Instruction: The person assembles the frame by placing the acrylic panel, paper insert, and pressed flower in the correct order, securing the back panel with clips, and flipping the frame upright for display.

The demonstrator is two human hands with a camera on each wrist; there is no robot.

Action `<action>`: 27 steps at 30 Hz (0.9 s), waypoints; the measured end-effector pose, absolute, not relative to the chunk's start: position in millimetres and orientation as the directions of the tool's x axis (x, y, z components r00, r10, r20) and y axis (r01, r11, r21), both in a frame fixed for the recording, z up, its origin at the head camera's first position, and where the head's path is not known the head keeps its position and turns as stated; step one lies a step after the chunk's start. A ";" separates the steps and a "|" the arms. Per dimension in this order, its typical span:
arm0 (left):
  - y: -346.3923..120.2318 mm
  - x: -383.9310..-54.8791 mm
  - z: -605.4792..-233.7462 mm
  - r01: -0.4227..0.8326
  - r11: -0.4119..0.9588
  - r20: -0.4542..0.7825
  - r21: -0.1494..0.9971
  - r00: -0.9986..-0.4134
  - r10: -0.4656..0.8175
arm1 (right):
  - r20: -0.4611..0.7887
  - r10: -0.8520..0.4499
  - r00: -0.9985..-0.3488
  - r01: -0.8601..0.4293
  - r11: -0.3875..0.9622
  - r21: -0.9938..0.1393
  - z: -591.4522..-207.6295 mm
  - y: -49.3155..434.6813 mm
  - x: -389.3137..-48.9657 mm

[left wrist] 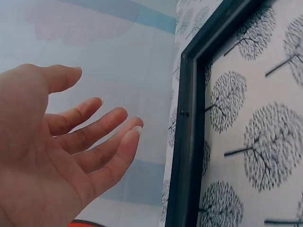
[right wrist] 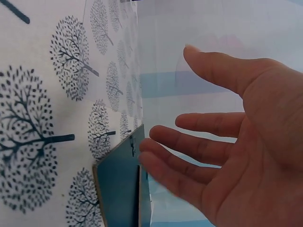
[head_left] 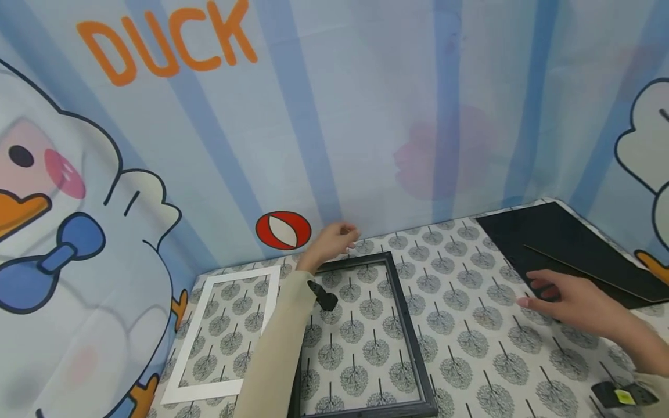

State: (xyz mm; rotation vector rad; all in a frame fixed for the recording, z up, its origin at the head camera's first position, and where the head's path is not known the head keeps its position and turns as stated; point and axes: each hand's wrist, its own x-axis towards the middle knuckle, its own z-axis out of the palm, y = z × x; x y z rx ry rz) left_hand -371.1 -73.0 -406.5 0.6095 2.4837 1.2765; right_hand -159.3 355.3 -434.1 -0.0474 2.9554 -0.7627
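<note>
A black rectangular frame [head_left: 402, 325] lies flat on the tree-patterned cloth, with the cloth showing through its opening. My left hand [head_left: 333, 241] is over its far edge, fingers loosely bent and holding nothing. In the left wrist view that hand [left wrist: 71, 142] appears beside the black frame's bar [left wrist: 189, 132], palm visible and thumb apart. To the right, my right hand [head_left: 580, 305] hovers by the near-left edge of flat black boards [head_left: 543, 232]. Its spread fingers are bare of any object in the right wrist view, close to a board's corner [right wrist: 118, 184].
A white rectangular frame [head_left: 204, 392] lies left of the black one, partly behind my left sleeve [head_left: 279, 342]. The patterned cloth [head_left: 460, 325] covers the surface between the black frame and the boards. Behind stands a blue-striped backdrop [head_left: 366, 116] with duck drawings.
</note>
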 end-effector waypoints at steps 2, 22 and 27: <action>-69.0 -374.3 -408.6 0.217 0.494 -0.067 0.842 -0.867 0.494 | -0.090 -0.052 -0.995 0.000 0.866 -0.501 -435.5 355.6 -158.0; -22.7 -393.2 -424.0 -0.010 0.414 -0.221 0.910 -0.858 0.464 | -0.207 0.015 -0.978 0.149 0.742 -0.653 -448.1 359.6 -148.8; -12.0 -397.1 -430.2 -0.060 0.398 -0.255 0.916 -0.851 0.459 | -0.293 0.033 -0.955 0.236 0.680 -0.694 -445.4 359.9 -149.2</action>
